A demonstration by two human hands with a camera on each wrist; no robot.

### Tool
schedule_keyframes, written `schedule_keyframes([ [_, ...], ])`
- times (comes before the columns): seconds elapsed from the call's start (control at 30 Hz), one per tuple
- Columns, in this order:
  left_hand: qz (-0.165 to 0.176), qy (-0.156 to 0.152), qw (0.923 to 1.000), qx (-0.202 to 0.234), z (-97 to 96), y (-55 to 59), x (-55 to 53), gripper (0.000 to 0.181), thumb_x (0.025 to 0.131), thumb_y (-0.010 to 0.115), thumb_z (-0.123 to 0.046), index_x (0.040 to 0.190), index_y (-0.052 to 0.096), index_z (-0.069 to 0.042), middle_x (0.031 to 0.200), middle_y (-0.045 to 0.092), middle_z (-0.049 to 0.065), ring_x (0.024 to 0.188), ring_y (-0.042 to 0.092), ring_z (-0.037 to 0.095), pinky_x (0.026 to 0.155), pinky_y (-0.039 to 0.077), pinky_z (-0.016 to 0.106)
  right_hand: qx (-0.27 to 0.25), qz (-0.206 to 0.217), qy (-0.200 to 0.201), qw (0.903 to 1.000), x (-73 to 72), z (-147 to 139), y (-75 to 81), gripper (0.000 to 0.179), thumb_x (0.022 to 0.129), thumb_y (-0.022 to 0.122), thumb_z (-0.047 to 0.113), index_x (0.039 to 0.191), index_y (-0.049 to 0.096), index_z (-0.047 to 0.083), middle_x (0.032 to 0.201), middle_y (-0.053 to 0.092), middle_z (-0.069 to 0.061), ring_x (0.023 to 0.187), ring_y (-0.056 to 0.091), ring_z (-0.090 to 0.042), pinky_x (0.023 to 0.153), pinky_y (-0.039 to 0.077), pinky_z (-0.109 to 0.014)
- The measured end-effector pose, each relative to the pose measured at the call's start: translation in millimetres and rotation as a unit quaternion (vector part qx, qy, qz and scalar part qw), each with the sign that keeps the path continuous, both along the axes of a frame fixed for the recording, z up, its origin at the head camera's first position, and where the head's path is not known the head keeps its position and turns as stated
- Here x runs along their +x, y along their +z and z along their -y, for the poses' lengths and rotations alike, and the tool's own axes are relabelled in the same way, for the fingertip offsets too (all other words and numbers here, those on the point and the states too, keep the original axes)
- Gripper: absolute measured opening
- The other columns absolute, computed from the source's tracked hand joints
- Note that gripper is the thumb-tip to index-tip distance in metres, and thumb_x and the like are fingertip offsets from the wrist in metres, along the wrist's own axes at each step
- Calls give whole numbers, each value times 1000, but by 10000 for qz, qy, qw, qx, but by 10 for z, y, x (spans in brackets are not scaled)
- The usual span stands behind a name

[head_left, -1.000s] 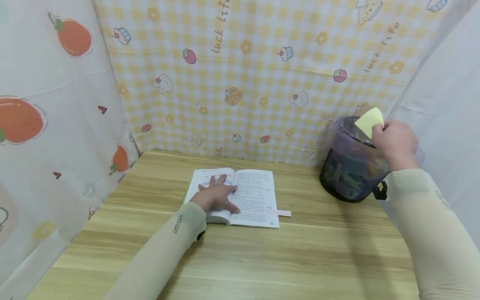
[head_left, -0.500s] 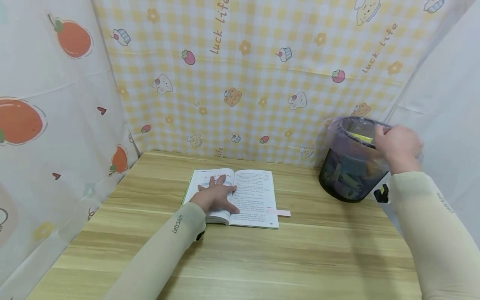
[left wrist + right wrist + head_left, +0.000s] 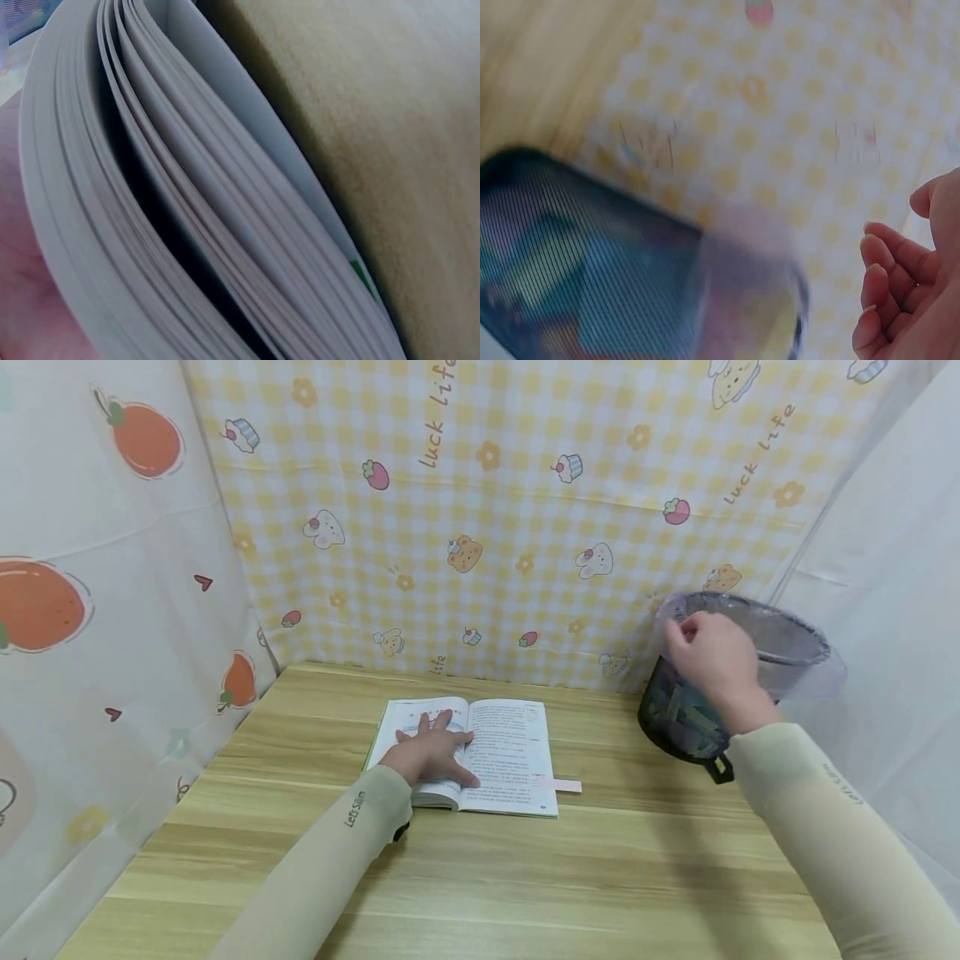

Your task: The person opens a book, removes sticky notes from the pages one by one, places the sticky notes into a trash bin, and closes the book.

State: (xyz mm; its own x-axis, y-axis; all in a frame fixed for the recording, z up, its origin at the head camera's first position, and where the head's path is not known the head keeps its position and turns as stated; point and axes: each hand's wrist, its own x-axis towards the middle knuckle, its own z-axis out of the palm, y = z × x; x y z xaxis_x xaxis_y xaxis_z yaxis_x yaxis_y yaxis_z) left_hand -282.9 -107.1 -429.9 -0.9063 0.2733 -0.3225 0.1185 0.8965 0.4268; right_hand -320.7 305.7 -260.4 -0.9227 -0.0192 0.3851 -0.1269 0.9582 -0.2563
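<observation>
An open book [image 3: 506, 752] lies on the wooden table, a pale pink strip [image 3: 567, 786] sticking out from its right-hand page. My left hand [image 3: 431, 756] rests on the left page with fingers spread. Up close in the left wrist view are the fanned page edges [image 3: 187, 187]. In front of a dark mesh wastebasket [image 3: 667, 702] with a translucent purple liner, my right hand [image 3: 716, 660] is raised. The right wrist view has its fingers [image 3: 900, 255] loosely bent and holding nothing. Through the mesh, coloured pieces are visible; a blurred pale yellow patch [image 3: 769, 330] shows near the basket's rim.
A yellow checked cloth [image 3: 465, 510] hangs behind the table [image 3: 525, 885]. White cloths stand at the left [image 3: 127, 527] and right. The wastebasket's black handle piece [image 3: 720, 769] juts out near its base.
The pale yellow paper left my right hand and went into the wastebasket. That hand then moved left, across the front of the basket. My left hand and the book stayed put.
</observation>
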Motion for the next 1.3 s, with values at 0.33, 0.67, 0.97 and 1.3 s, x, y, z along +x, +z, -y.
schedule_keyframes([
  [0.33,-32,19,10000,3,2,-49,-21,97,84,90,-61,167,49,-33,187,1,12,169,-9,54,121,-2,92,343,691,1077,9912,220,554,-753,42,113,52,39,104,78,7,98,75,-13,83,69,-27,77,57,-52],
  [0.67,-16,13,10000,48,11,-42,-21,97,84,91,-60,167,49,-32,187,1,13,169,-10,55,121,-3,93,758,2181,2199,9478,305,677,-1326,22,109,64,29,115,77,12,103,75,-2,90,68,-15,86,61,-46],
  [0.97,-30,1,10000,11,7,-52,-23,98,84,90,-61,168,48,-33,187,1,12,169,-10,54,121,-3,92,1011,2818,2443,9223,401,766,-1598,19,103,77,32,110,77,14,99,74,5,87,64,-9,84,59,-38],
  [1.3,-53,5,10000,3,17,-43,-17,97,84,90,-61,167,48,-33,187,2,13,169,-9,55,121,-1,92,1249,2780,2581,9168,447,817,-1615,7,104,77,20,97,76,19,86,68,7,75,54,-9,72,49,-30],
])
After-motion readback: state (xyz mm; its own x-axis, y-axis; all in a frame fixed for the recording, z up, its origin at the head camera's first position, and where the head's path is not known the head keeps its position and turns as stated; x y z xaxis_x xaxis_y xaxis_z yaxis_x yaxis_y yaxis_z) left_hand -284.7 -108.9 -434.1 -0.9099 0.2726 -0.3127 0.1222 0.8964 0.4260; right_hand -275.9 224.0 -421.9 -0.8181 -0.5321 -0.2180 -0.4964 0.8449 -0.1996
